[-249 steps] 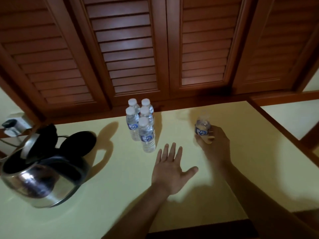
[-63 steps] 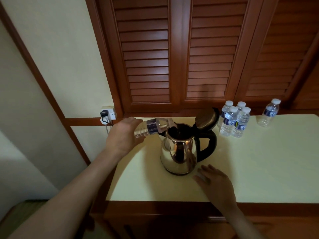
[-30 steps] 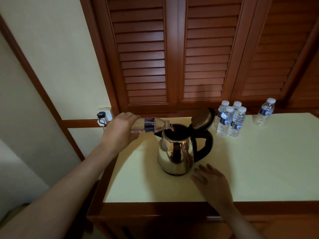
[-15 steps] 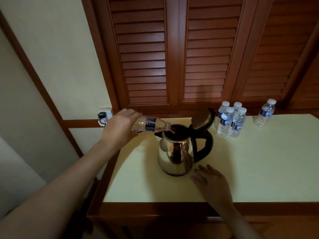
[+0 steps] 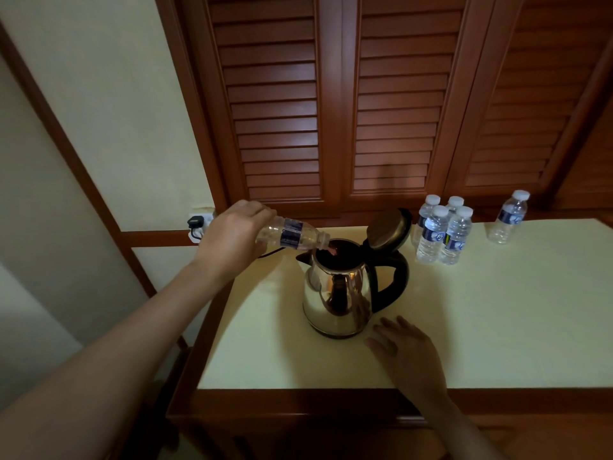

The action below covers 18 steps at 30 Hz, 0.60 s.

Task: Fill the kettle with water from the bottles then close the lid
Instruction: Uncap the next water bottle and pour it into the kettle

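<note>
Grip of the left hand (image 5: 235,240) is closed round the base end of a small water bottle (image 5: 292,234), holding it tipped nearly level. The bottle's mouth dips just inside the open top of the kettle (image 5: 338,293) on the spout side. The right hand (image 5: 406,350) has no grip on anything. It lies flat on the desk (image 5: 497,310) with fingers spread, just beside the kettle's base; whether it touches the base I cannot tell.

The kettle stands upright near the left end of the desk, its lid (image 5: 386,229) swung back above the black handle. Behind it to the right stand four capped bottles (image 5: 442,232) in a cluster, and one lone bottle (image 5: 507,217) stands further right.

This looks like the pouring step, part-way through; how much water remains in the tipped bottle cannot be made out. The next move probably calls for lifting the base end higher to drain it while keeping the mouth over the opening. After that comes a fresh bottle from the cluster, with the lid left up until filling ends.

Against half a second ago the pose barely differs. Some eight seconds ago the cluster held five bottles, the left hand hovered flat and empty over the desk, and the right hand held a bottle off to the right.
</note>
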{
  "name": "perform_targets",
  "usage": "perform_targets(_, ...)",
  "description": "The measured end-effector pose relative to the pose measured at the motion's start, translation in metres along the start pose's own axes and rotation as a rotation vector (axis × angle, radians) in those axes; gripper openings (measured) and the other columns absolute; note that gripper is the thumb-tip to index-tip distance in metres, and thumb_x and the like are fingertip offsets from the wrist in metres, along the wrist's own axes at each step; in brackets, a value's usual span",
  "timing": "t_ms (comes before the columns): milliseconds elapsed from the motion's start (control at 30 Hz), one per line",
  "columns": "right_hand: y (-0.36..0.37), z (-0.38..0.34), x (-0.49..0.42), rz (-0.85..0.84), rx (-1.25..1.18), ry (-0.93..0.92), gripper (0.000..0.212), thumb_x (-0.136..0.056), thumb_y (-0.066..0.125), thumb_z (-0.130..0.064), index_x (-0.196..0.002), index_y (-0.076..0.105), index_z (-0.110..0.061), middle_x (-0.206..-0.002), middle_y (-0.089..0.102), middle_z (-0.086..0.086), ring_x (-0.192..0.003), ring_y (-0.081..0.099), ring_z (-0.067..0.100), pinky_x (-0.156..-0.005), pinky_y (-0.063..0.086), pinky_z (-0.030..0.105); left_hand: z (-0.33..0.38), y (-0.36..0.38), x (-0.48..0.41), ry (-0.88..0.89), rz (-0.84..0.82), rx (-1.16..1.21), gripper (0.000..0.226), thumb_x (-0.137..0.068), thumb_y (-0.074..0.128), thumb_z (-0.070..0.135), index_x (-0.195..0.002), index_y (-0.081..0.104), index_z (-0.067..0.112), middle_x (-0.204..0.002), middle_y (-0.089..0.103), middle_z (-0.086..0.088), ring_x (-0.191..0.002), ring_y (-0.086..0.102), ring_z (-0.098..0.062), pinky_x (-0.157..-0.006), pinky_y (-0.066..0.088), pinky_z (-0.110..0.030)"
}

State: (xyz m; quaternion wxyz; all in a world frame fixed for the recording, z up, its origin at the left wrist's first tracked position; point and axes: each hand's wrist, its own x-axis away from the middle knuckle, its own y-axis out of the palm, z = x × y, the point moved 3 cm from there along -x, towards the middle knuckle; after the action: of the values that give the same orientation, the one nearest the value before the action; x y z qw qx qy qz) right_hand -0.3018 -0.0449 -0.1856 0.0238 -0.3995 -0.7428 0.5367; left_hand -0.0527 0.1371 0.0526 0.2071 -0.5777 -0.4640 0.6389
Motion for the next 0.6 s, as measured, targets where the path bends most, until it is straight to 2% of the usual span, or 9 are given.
perform_targets(133,0.001,0.002,0.001,0.0,-0.003,0.0,0.044,-0.085,0.052,-0.057,-0.109,0.074,-0.028,-0.121,0.07,-0.005,-0.124,0.058,0.027,-0.1,0.05,0.045,0.003,-0.004,-0.003,0.028,-0.012,-0.009,0.061,-0.061,0.089,0.003,-0.118,0.07,0.008,-0.112,0.071,-0.009,-0.101,0.065,-0.032,-0.077,0.055,-0.037)
perform_targets(300,-0.002,-0.002,0.0,0.006,0.003,-0.006,0.03,-0.085,0.067,-0.046,-0.106,0.075,-0.026,-0.118,0.071,-0.004,-0.121,0.06,0.028,-0.098,0.05,0.04,0.009,-0.008,-0.009,0.092,-0.01,-0.009,0.058,-0.061,0.087,-0.004,-0.116,0.072,0.004,-0.11,0.071,-0.011,-0.101,0.066,-0.034,-0.076,0.056,-0.039)
perform_targets(467,0.0,0.0,0.0,-0.005,0.013,-0.009,0.043,-0.085,0.052,-0.056,-0.107,0.075,-0.027,-0.12,0.07,-0.005,-0.123,0.058,0.026,-0.101,0.048,0.039,0.016,-0.012,-0.017,0.167,-0.015,-0.011,0.054,-0.069,0.08,-0.008,-0.121,0.069,0.002,-0.115,0.068,-0.014,-0.108,0.062,-0.035,-0.082,0.056,-0.042)
perform_targets(600,-0.003,-0.003,0.0,0.003,0.011,0.0,0.038,-0.084,0.059,-0.051,-0.106,0.076,-0.026,-0.119,0.071,-0.004,-0.122,0.06,0.028,-0.098,0.05,0.043,0.024,-0.016,-0.027,0.287,0.023,-0.035,0.039,-0.083,0.064,-0.002,-0.121,0.067,-0.002,-0.116,0.067,-0.018,-0.11,0.062,-0.037,-0.094,0.053,-0.046)
